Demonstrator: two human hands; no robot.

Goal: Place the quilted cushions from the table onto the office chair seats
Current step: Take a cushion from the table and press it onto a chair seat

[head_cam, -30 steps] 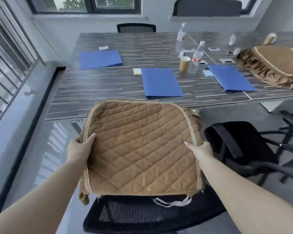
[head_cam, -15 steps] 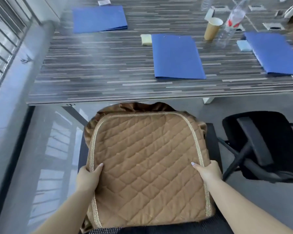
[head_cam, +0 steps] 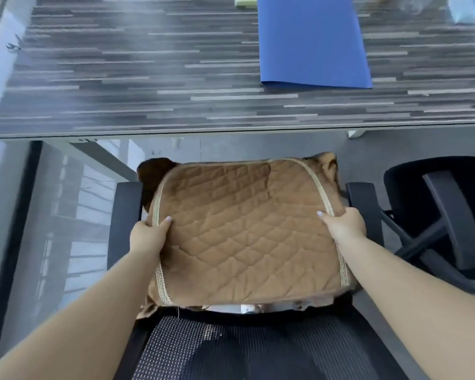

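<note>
Fingers of the left hand (head_cam: 147,235) and right hand (head_cam: 345,225) are curled round the side edges of the cushion (head_cam: 247,231), which is held over the chair (head_cam: 258,349) seat, between its armrests, near the table (head_cam: 148,78).

Left hand (head_cam: 148,237), right hand (head_cam: 345,224) (clenched grip)

Chair seat (head_cam: 337,171) mostly hidden under cushion (head_cam: 247,231); blue folder (head_cam: 310,42) cut off at top.

Bright daylight from the left glares on the floor (head_cam: 74,215); table (head_cam: 121,78) motion-blurred, edges bowed by wide-angle
</note>
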